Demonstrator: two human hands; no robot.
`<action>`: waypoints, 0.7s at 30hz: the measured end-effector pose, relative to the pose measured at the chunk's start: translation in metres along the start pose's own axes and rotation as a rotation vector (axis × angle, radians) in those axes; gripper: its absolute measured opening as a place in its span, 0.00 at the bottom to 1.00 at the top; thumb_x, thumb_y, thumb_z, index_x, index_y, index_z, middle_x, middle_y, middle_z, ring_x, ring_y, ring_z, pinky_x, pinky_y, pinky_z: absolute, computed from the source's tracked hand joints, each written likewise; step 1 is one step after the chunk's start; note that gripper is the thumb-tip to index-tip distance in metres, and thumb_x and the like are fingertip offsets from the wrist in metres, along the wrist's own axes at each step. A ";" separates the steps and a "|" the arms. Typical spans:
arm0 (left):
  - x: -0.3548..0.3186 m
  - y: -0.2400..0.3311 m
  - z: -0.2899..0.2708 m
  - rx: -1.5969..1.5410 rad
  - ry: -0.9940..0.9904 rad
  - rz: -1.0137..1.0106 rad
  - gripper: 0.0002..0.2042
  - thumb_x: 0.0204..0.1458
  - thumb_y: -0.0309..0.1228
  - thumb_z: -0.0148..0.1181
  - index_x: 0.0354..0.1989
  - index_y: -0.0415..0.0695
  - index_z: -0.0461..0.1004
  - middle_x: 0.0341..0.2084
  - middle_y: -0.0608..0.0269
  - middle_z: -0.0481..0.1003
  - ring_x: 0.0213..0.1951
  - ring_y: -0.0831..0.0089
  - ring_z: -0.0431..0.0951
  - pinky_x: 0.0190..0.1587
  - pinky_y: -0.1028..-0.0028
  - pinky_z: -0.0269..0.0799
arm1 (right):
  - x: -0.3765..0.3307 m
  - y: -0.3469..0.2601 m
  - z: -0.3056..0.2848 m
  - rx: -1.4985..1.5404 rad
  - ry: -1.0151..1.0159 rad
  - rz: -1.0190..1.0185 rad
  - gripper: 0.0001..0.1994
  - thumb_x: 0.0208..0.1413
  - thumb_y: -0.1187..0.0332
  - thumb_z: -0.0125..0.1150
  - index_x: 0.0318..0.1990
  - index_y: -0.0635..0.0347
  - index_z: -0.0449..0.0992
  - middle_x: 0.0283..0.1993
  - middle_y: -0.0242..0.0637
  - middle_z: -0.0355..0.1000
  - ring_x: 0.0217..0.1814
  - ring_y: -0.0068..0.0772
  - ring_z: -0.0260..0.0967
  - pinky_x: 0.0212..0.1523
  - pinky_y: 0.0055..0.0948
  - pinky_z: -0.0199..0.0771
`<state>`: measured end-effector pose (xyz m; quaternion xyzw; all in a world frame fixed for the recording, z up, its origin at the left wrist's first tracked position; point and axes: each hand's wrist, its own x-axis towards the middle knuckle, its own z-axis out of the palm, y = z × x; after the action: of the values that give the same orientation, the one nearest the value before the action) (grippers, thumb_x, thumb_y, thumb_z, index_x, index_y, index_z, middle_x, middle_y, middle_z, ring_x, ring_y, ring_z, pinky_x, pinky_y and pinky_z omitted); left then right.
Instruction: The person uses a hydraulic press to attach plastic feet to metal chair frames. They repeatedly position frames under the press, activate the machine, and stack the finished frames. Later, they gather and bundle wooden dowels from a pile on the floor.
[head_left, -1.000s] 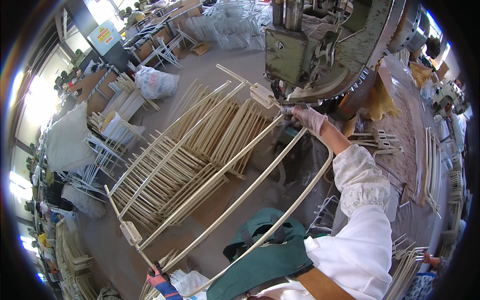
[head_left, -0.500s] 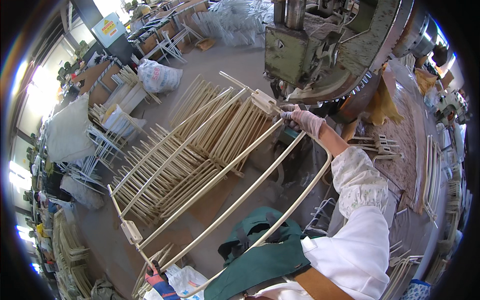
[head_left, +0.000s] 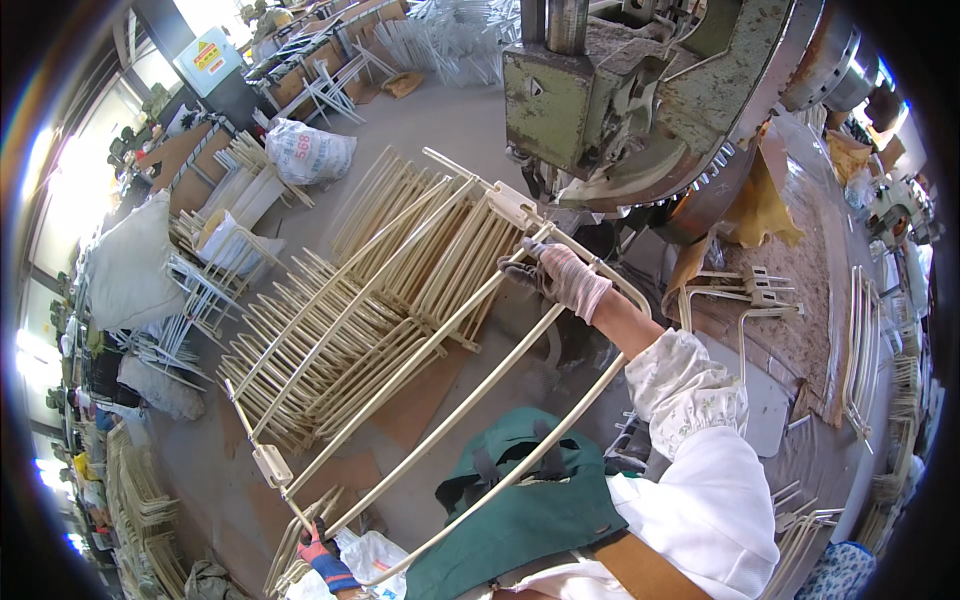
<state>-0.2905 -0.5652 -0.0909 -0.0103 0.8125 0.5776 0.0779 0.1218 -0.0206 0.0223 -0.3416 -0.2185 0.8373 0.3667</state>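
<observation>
A cream-coloured tubular metal frame (head_left: 445,420) with long parallel bars slants across the view from lower left to upper right. My right hand (head_left: 565,275), in a dark-fingered glove with a pale wrap, is closed over the bars near its upper right end. At the lower left end my left hand (head_left: 322,555), in a red and blue glove, grips the end bar. Slotted plates are fixed on both end bars; one plate (head_left: 272,466) sits just above my left hand. Behind the frame lies a stack of similar cream frames (head_left: 320,340).
A heavy green machine (head_left: 548,110) stands close beyond the frame's upper right end. To its right, brackets (head_left: 765,285) rest on a dusty worktable (head_left: 815,330). A white sack (head_left: 308,152) lies on the floor at the back left; more white frames (head_left: 205,290) are piled at the left.
My right hand has come left and nearer, reaching further over the bars. In view, the frame's upper end and the machine have shifted slightly left. My left hand keeps its grip.
</observation>
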 end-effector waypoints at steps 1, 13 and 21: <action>0.000 -0.003 0.001 0.003 0.010 -0.013 0.07 0.39 0.23 0.65 0.22 0.40 0.71 0.19 0.60 0.74 0.18 0.75 0.72 0.18 0.75 0.68 | -0.001 -0.002 0.004 -0.052 0.027 -0.026 0.09 0.57 0.67 0.46 0.38 0.65 0.65 0.32 0.45 0.71 0.31 0.38 0.73 0.30 0.28 0.79; 0.006 0.074 0.051 -0.212 -0.566 -0.261 0.13 0.40 0.27 0.60 0.33 0.39 0.66 0.18 0.61 0.69 0.19 0.72 0.71 0.18 0.77 0.68 | 0.013 -0.003 0.003 -0.097 0.109 -0.081 0.13 0.58 0.63 0.44 0.37 0.66 0.67 0.33 0.48 0.72 0.31 0.37 0.73 0.28 0.26 0.78; 0.064 0.130 0.030 -0.033 -0.547 -0.317 0.07 0.50 0.34 0.54 0.36 0.46 0.72 0.14 0.69 0.67 0.08 0.83 0.58 0.09 0.81 0.50 | 0.011 -0.011 0.014 0.027 0.098 -0.016 0.14 0.60 0.65 0.39 0.34 0.68 0.66 0.29 0.49 0.72 0.26 0.42 0.73 0.25 0.30 0.79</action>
<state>-0.3641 -0.4888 0.0120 0.0178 0.7402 0.5528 0.3825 0.1112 -0.0062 0.0340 -0.3753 -0.1917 0.8195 0.3883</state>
